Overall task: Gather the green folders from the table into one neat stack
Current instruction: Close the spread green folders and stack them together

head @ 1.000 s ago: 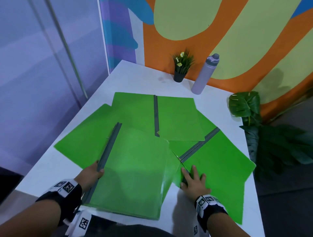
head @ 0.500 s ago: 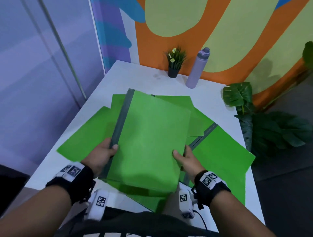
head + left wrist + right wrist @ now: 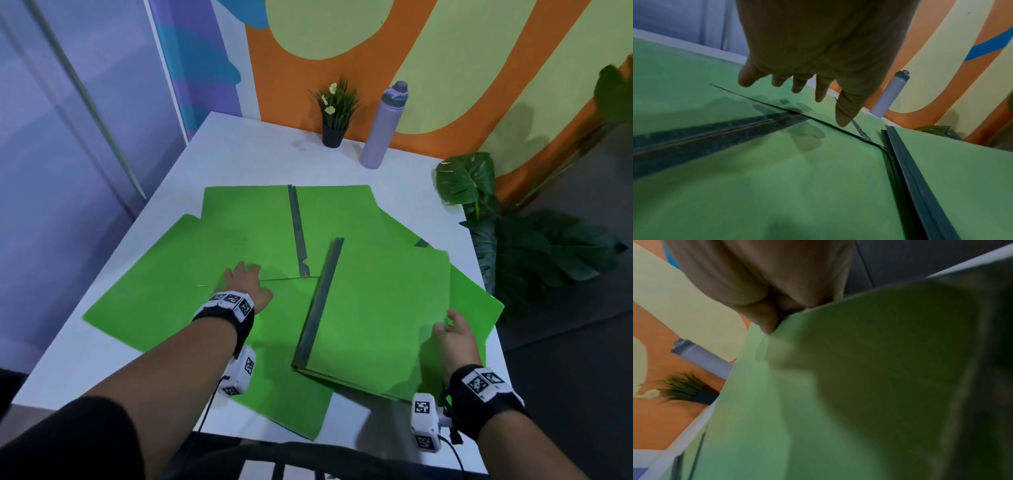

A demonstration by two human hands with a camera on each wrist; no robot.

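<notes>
Several green folders with grey spines lie overlapping on the white table (image 3: 260, 154). One open folder (image 3: 250, 219) lies flat at the back, another (image 3: 154, 291) spreads to the left, and a third (image 3: 479, 308) pokes out at the right edge. On the right, a closed green folder (image 3: 380, 315) sits on top of the others. My right hand (image 3: 452, 329) pinches its right edge, with the thumb on top in the right wrist view (image 3: 772, 316). My left hand (image 3: 245, 279) hovers over the middle folders, fingers spread and holding nothing (image 3: 824, 91).
A purple bottle (image 3: 383, 126) and a small potted plant (image 3: 337, 113) stand at the table's far edge by the wall. A large leafy plant (image 3: 469, 181) stands off the right side. The table's right edge runs close to my right hand.
The closed folder, held up by both hands in the middle, has moved right and down onto the right-hand folders. My left hand let go and reached forward over the open folders.
</notes>
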